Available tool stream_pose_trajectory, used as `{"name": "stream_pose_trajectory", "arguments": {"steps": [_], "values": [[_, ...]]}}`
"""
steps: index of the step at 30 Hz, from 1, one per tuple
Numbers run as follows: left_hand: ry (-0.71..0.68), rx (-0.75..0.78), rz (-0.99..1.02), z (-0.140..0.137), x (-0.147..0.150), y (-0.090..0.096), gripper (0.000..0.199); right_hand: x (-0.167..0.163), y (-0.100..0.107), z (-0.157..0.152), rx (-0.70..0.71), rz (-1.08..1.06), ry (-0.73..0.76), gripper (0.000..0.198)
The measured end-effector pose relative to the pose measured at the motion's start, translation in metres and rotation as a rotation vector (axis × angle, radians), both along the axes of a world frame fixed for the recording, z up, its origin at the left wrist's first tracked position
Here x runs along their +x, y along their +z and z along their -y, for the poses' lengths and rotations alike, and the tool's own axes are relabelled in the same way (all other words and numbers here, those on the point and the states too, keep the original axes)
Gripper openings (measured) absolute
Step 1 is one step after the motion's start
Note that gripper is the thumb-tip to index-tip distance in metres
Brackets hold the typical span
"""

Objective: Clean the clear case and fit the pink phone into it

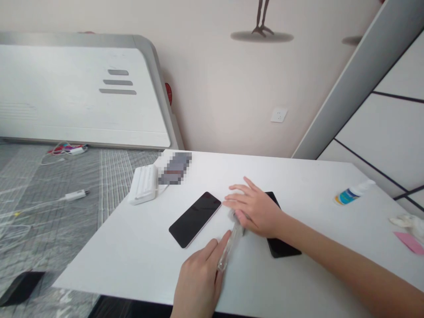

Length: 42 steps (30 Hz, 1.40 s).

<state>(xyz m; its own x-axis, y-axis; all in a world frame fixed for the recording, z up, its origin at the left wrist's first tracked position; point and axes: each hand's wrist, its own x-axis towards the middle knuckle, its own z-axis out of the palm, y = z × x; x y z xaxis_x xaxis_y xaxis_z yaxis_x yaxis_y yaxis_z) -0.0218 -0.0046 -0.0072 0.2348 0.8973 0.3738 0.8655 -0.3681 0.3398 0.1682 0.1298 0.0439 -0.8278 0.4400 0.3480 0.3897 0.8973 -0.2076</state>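
Observation:
A clear see-through phone case (230,247) is tilted on edge above the white table (132,260), between my hands. My left hand (202,274) is closed on its near end, with the index finger laid along the side. My right hand (258,210) reaches over the far end with fingers spread and its thumb touching the case. Part of that end is hidden under the hand. Below my right hand and wrist lies a black phone (283,248), partly covered. Left of the case, another phone (195,219) with a dark screen lies face up.
A white power strip (143,183) sits at the table's left edge, beside a blurred-out object (175,168). On the right are a small bottle (353,193) and a pink piece (410,242). A charger (76,194) and cables lie on the bed (112,172).

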Motion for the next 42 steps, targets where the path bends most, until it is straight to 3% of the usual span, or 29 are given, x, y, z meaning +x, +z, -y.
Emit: {"name": "stream_pose_trajectory", "arguments": {"steps": [3,6,8,12,14,17,19,25,27,29,31,37,39,42], "values": [[-0.002,0.012,0.000,-0.001,0.000,0.000,0.054,0.000,0.002,0.004,0.012,0.001,-0.036,0.041],[0.027,0.050,-0.005,0.001,-0.001,-0.004,0.030,-0.010,0.002,0.028,-0.024,0.004,0.167,0.043],[0.032,0.034,-0.005,0.002,-0.001,-0.004,0.028,-0.011,0.002,0.031,-0.035,0.023,0.205,0.043],[-0.002,-0.014,-0.013,0.002,-0.001,0.001,0.057,-0.002,0.006,0.007,-0.008,0.051,-0.027,0.042],[-0.003,-0.017,-0.011,0.001,-0.001,0.002,0.063,-0.001,0.008,0.008,0.013,0.071,-0.080,0.042],[0.018,-0.027,0.004,0.001,0.000,0.001,0.035,-0.008,0.008,0.027,-0.018,0.070,0.067,0.040],[0.022,-0.037,0.013,0.001,0.000,0.000,0.028,-0.010,0.007,0.030,-0.038,0.067,0.142,0.041],[-0.005,-0.054,0.008,0.000,0.000,0.004,0.058,0.002,0.005,-0.002,0.016,0.099,-0.164,0.046],[0.017,-0.041,0.011,0.000,0.001,0.001,0.043,-0.004,0.002,0.012,0.004,0.064,-0.113,0.045],[0.044,0.008,0.011,0.002,0.001,-0.002,0.029,-0.013,-0.001,0.031,-0.025,0.011,0.060,0.044],[0.052,0.029,0.008,0.002,0.000,-0.004,0.027,-0.017,-0.002,0.037,-0.032,0.006,0.151,0.044],[-0.001,-0.045,0.005,0.002,-0.002,0.000,0.046,-0.001,0.001,-0.004,0.023,0.053,-0.142,0.044],[0.016,-0.047,0.012,0.001,-0.001,-0.001,0.041,-0.005,0.001,0.007,0.026,0.048,-0.102,0.042],[0.053,0.018,0.025,0.001,0.001,-0.002,0.028,-0.015,-0.001,0.034,-0.003,0.016,0.096,0.043]]}}
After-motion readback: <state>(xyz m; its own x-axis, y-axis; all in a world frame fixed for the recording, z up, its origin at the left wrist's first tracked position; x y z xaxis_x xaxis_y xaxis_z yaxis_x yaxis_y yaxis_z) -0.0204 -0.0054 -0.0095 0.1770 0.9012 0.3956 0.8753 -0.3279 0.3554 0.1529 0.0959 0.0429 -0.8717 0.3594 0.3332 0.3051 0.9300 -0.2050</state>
